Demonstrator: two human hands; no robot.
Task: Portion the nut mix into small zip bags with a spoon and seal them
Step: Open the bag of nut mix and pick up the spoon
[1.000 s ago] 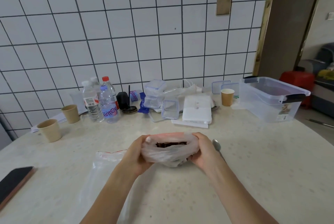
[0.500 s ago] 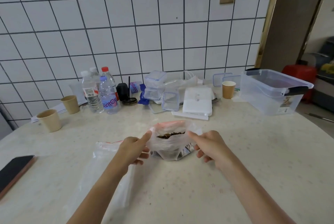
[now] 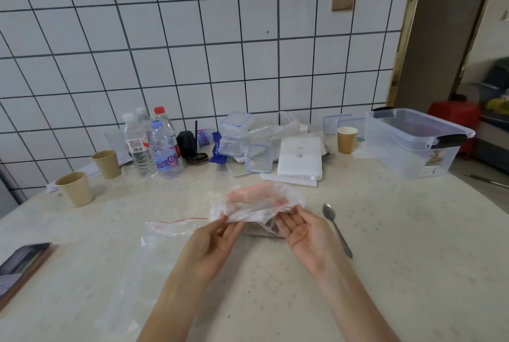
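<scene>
The thin plastic bag of nut mix, pink at the top, sits crumpled at the table's middle; its nuts are hidden by the film. My left hand pinches the bag's near left edge. My right hand is turned palm up, its straight fingers touching the bag's near right edge. A metal spoon lies on the table just right of that hand. An empty zip bag with a red strip lies flat to the left, partly under my left forearm.
At the back stand water bottles, small lidded containers, a white box and paper cups. A large clear storage box is at the right. A phone lies at the left edge.
The bag's mouth, held open with nuts showing, has collapsed and covers them. Both hands moved to its near edge, and my right hand turned palm up, uncovering the spoon.
</scene>
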